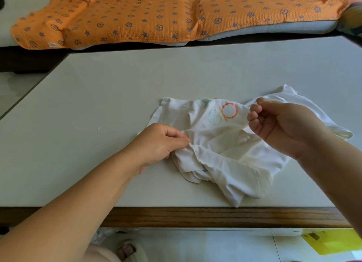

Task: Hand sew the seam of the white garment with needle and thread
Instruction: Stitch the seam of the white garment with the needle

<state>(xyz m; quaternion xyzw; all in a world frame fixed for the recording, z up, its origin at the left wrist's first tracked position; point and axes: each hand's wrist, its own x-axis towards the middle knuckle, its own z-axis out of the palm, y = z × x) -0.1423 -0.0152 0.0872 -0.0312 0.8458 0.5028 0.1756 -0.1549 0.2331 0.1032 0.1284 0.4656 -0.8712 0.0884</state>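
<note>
2 hands work a white garment (221,144) on the table (98,93): left hand (159,142) pinches its seam edge; right hand (280,122) raised, fingertips curled together, any held item indiscernible.

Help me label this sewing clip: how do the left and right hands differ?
The left hand lies low on the table, pinching the garment at its edge; the right hand is raised above the garment. The left hand shows its back; the right hand shows curled fingers, thumb meeting forefinger. The left hand plainly grips cloth; whether the right hand holds anything cannot be told. Both are bare.
</note>
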